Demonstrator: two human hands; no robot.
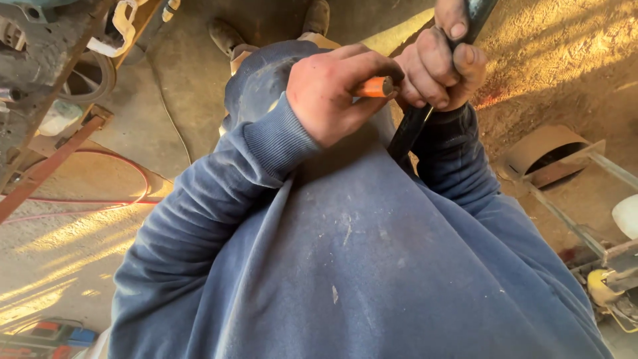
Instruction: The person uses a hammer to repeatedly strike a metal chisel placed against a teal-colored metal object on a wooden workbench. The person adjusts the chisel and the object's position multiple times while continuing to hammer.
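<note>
Overhead, my view falls down my own chest in a dusty blue sweatshirt [345, 266], which fills the middle and lower frame and hides most of the ground beneath. Open room lies mainly to the left, where bare sunlit dirt floor [60, 239] runs out to a thin red cable [126, 166] looping across it. Beyond that, the upper left corner is crowded by a rusty metal frame [40, 166] with machine parts stacked above. The right edge is tighter: a long metal bar [565, 219] crosses the ground there, beside a curved brown pipe section [545, 149], and a yellow object [598, 286] sits low at the margin. Two shoes [226, 33] show at the top, on the packed earth.

Both forearms are raised and bent inward, meeting just above the chest. My left hand [332, 96] is curled into a tight fist around an orange handle [372, 87]; only a short length of the handle shows past the knuckles, and its working end is hidden. My right hand [438, 63] is wrapped shut around a dark flat steel bar [412, 126], thumb laid along it. That bar runs diagonally from the top edge down to the sweatshirt. The two hands are touching or nearly so; I cannot tell which.
</note>
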